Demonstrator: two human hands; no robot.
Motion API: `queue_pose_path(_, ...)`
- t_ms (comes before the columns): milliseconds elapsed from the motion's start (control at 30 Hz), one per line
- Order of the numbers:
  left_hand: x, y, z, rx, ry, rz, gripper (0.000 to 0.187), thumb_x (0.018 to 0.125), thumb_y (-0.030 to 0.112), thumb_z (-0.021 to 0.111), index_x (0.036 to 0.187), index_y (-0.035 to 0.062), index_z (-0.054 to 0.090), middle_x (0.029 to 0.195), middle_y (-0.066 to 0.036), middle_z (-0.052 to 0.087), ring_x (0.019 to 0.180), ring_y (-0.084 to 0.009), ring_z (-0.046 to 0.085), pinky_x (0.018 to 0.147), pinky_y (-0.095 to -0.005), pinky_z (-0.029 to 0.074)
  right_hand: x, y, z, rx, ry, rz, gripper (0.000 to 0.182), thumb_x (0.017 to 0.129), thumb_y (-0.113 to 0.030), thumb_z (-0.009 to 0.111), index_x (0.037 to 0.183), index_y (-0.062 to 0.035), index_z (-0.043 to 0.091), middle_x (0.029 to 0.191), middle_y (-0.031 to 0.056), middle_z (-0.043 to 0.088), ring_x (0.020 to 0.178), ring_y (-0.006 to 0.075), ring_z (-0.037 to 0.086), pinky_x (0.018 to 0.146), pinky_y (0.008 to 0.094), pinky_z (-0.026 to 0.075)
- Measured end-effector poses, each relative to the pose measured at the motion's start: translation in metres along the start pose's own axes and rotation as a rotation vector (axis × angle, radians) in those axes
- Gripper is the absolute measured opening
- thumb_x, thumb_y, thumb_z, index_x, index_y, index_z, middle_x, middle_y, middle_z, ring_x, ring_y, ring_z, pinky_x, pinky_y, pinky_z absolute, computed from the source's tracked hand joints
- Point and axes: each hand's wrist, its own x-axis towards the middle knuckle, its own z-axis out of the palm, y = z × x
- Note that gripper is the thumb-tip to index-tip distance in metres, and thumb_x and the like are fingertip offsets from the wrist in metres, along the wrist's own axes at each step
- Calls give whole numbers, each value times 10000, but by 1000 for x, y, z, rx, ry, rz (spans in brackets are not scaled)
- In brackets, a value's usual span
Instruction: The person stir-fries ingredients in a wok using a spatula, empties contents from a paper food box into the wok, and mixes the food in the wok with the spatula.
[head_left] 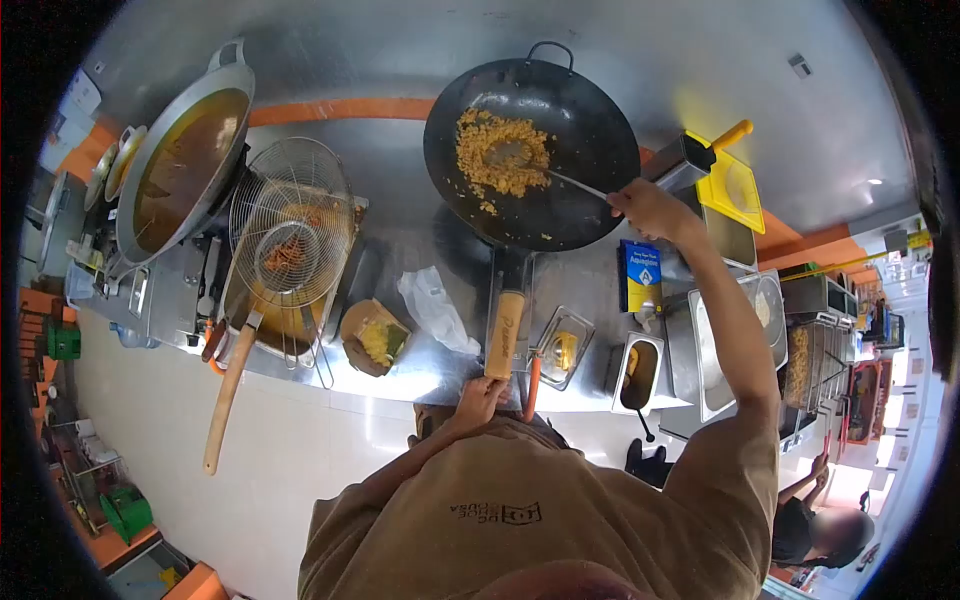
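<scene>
A black wok point(590, 130) with fried rice point(475, 165) spread over its left side sits at the back of the counter. My right hand point(650, 208) is closed round the upper end of a long-handled metal ladle point(580, 185). The ladle's rounded head rests in the rice. Toward me points the wok's wooden handle point(505, 335). At its near end is my left hand point(480, 402), fingers bent together by the counter edge; what they grip is hidden. An orange hose point(533, 385) runs just right of that hand.
Left stand a large pan of brown oil point(190, 165) and a wire strainer point(290, 220) over a tray. A paper container point(375, 338), plastic bag point(435, 308), and metal container point(637, 372) line the counter. Another person point(825, 535) is at lower right.
</scene>
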Motion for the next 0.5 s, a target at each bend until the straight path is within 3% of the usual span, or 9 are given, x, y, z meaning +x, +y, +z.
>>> queue_pose_path(67,3,0,-1,127,11,44,305,1043,250,540,1054,-28,665,848,-176,734,714,-260,735,658,-374,594,-11,-5,-6,64,36,8,237,931,-202,624,1070,-16,674,969,173,701,826,340,664,746,428,543)
queue_pose_path(100,2,9,-3,129,10,43,305,1043,250,540,1054,-28,665,848,-176,734,714,-260,735,658,-374,594,-26,-18,-20,139,82,178,254,948,-232,611,1041,-4,675,828,128,673,703,293,646,648,389,520)
queue_pose_path(167,5,27,-2,815,35,182,296,1005,277,562,959,12,686,754,-179,713,653,-346,710,618,-443,575,-9,-7,-14,209,135,350,285,965,-261,598,1012,9,676,687,82,646,579,246,628,549,350,497)
queue_pose_path(233,6,45,3,921,26,159,298,983,293,571,905,33,692,711,-180,696,633,-372,696,607,-472,566,39,53,41,-372,406,-748,246,869,-182,661,1043,-8,673,730,118,680,640,319,672,626,402,558)
queue_pose_path(300,4,50,8,1048,-51,187,303,962,309,580,850,54,699,668,-181,679,613,-398,681,595,-500,557,38,0,64,-573,239,-343,178,859,-93,584,957,13,688,880,224,705,834,406,710,759,483,576)
queue_pose_path(333,7,50,8,1092,-1,250,316,951,321,588,823,54,700,641,-179,667,604,-395,680,593,-503,554,46,11,76,-429,323,-336,196,861,-127,588,937,9,707,873,234,708,821,421,716,763,503,580)
queue_pose_path(367,9,50,10,1127,39,317,330,940,333,597,797,54,702,614,-177,655,596,-392,679,590,-505,551,25,-18,61,-119,384,35,246,906,-179,568,877,10,724,877,236,715,834,421,722,742,493,592)
queue_pose_path(433,15,36,9,1144,-42,329,353,927,346,617,741,57,695,643,-185,666,600,-394,680,587,-511,545,-8,-12,32,-272,155,-67,399,1001,-344,548,931,11,717,853,250,702,850,401,703,743,508,541)
queue_pose_path(500,19,23,4,1062,53,323,396,899,365,650,678,37,672,662,-181,666,644,-408,663,600,-509,534,-49,-27,9,-15,103,246,454,1004,-410,542,962,6,721,826,245,699,823,382,701,728,498,532)
